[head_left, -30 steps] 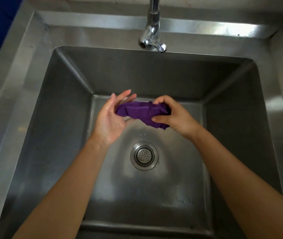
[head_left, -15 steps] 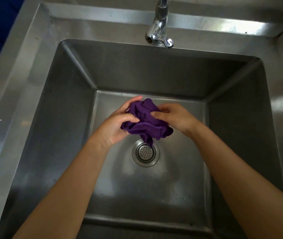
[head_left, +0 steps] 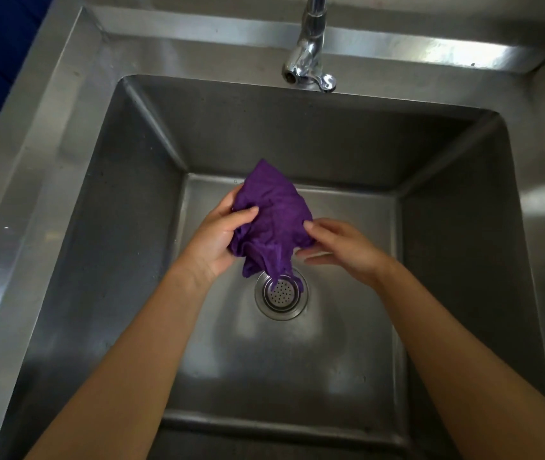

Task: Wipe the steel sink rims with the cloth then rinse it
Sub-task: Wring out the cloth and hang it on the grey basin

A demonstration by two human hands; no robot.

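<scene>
1. The purple cloth (head_left: 272, 224) is bunched up and held in the air inside the steel sink (head_left: 48, 134), just above and behind the drain (head_left: 281, 295).
2. A hanging tail of the cloth overlaps the drain's far edge and hides that part of the strainer. It is hard to tell whether the tail touches the drain.
3. The left hand (head_left: 218, 237), left of the drain, grips the cloth's left side. Its thumb (head_left: 247, 212) lies curled over the front of the fabric, and its other fingers are hidden behind the cloth.
4. The right hand (head_left: 340, 247), right of the drain, pinches the cloth's right edge with its upper fingers (head_left: 317, 224). A lower finger sticks out straighter beneath the fabric. How much cloth it holds is hidden by folds.
5. The tap (head_left: 310, 58) stands on the rim well behind the drain, with its top cut off by the frame.
6. Both forearms run out of the picture on the near side of the drain.
7. The sink's near rim is mostly out of view.
</scene>
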